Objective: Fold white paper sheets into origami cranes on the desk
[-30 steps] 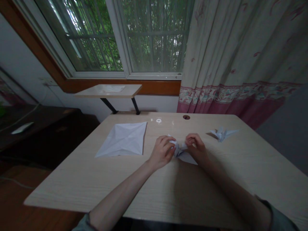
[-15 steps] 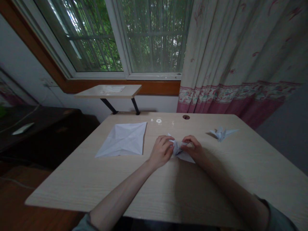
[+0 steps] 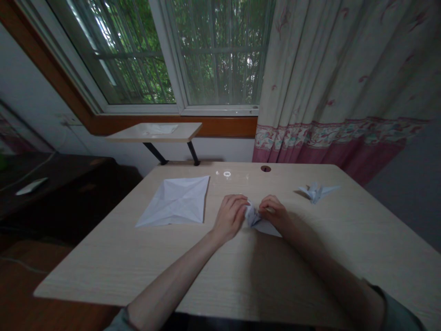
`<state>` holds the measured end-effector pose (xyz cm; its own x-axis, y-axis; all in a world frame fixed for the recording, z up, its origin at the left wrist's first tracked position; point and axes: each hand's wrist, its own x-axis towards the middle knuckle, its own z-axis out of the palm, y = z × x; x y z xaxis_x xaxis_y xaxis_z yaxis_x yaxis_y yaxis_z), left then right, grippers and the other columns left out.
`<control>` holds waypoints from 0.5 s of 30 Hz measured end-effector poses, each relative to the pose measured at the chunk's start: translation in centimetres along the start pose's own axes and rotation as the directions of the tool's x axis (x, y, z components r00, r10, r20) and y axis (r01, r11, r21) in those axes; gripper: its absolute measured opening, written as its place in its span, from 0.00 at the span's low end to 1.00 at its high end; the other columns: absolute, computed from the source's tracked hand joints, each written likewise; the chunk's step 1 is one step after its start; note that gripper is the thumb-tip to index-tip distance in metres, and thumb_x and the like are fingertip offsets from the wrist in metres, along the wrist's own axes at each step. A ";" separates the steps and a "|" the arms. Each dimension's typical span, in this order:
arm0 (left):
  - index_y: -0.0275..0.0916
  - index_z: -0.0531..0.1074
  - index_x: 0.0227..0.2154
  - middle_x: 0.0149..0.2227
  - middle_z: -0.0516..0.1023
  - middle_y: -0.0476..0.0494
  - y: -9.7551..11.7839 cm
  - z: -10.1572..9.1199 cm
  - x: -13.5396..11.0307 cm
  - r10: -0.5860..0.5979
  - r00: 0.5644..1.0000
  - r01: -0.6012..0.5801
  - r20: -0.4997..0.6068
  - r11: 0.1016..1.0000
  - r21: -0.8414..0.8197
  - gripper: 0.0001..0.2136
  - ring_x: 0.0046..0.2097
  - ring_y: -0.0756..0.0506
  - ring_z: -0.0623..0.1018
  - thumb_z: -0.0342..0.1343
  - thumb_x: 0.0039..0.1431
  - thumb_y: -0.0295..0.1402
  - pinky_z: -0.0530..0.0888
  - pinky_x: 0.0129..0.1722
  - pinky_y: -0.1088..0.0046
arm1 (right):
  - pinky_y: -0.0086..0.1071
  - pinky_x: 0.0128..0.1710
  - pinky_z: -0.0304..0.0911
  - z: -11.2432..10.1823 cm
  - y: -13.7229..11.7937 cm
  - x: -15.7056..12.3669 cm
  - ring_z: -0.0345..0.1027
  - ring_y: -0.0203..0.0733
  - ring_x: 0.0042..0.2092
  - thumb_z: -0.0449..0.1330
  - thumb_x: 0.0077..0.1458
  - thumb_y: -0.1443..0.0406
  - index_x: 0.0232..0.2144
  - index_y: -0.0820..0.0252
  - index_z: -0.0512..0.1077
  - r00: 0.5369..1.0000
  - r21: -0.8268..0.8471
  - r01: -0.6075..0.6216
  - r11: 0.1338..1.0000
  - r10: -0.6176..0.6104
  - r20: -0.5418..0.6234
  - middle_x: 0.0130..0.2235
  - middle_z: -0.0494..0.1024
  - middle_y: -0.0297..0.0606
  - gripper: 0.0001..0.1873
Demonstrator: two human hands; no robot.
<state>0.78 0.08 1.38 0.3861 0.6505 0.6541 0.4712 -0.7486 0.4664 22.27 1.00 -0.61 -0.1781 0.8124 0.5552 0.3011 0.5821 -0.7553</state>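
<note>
Over the middle of the desk, my left hand [image 3: 230, 216] pinches the left side of a partly folded white paper [image 3: 253, 218]. My right hand [image 3: 275, 214] has its fingers closed on the right side of the same paper. A pointed flap of it sticks out under the right palm toward me. The fingers hide parts of the folds. Left of my hands lies a creased square paper sheet [image 3: 175, 201], spread flat. To the right stands a folded paper crane [image 3: 316, 191] with pointed ends, touched by neither hand.
The light wooden desk [image 3: 103, 262] carries a raised shelf [image 3: 127, 133] at its back left, with a paper [image 3: 161, 129] on top. A round cable hole [image 3: 265, 168] is near the back edge. Behind are a window and a curtain [image 3: 310, 105]; a dark table [image 3: 86, 170] stands left.
My right hand's fingers have curled in more tightly on the paper. The paper between the hands has bent, and its upper tip no longer shows above the left fingers.
</note>
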 end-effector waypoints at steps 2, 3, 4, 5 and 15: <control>0.42 0.71 0.51 0.52 0.74 0.39 -0.2 0.1 0.0 -0.040 0.999 0.041 -0.021 0.999 0.024 0.13 0.55 0.41 0.70 0.45 0.71 0.32 0.67 0.56 0.58 | 0.39 0.37 0.62 0.1 0.2 0.1 0.67 0.45 0.34 0.61 0.58 0.49 0.22 0.53 0.73 1.000 0.006 0.009 1.000 -0.009 0.027 0.28 0.73 0.37 0.19; 0.43 0.70 0.53 0.53 0.73 0.39 -0.3 0.2 0.0 -0.053 0.998 0.054 -0.022 0.998 0.038 0.13 0.56 0.41 0.69 0.45 0.71 0.32 0.67 0.57 0.57 | 0.39 0.37 0.63 0.2 0.2 0.1 0.67 0.45 0.33 0.61 0.58 0.48 0.22 0.53 0.74 0.999 0.008 0.010 1.000 -0.011 0.034 0.27 0.73 0.37 0.20; 0.44 0.70 0.54 0.55 0.72 0.39 -0.5 0.2 0.0 -0.061 0.998 0.061 -0.020 0.997 0.051 0.14 0.56 0.41 0.69 0.45 0.71 0.33 0.67 0.58 0.57 | 0.40 0.36 0.63 0.2 0.3 0.1 0.67 0.46 0.33 0.61 0.57 0.48 0.22 0.53 0.74 0.999 0.013 0.009 1.000 -0.009 0.035 0.27 0.73 0.37 0.20; 0.44 0.70 0.54 0.56 0.71 0.40 -0.6 0.3 0.0 -0.064 0.998 0.064 -0.012 0.996 0.061 0.14 0.57 0.40 0.68 0.46 0.70 0.32 0.66 0.58 0.56 | 0.40 0.36 0.63 0.3 0.4 0.0 0.67 0.46 0.34 0.62 0.57 0.48 0.22 0.53 0.75 1.000 0.018 0.007 1.000 -0.007 0.031 0.28 0.74 0.38 0.20; 0.42 0.75 0.43 0.42 0.78 0.43 -1.1 0.6 0.2 -0.215 0.974 0.212 0.071 0.976 0.056 0.09 0.46 0.42 0.74 0.51 0.68 0.34 0.70 0.48 0.61 | 0.41 0.37 0.66 0.3 1.0 0.1 0.69 0.47 0.36 0.60 0.56 0.44 0.25 0.51 0.80 1.000 0.026 0.017 1.000 -0.017 0.015 0.30 0.75 0.40 0.22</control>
<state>0.77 1.10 0.62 0.3305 0.8038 0.4946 0.5855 -0.5856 0.5605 22.32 1.67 -1.43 -0.1977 0.8026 0.5628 0.2734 0.5965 -0.7546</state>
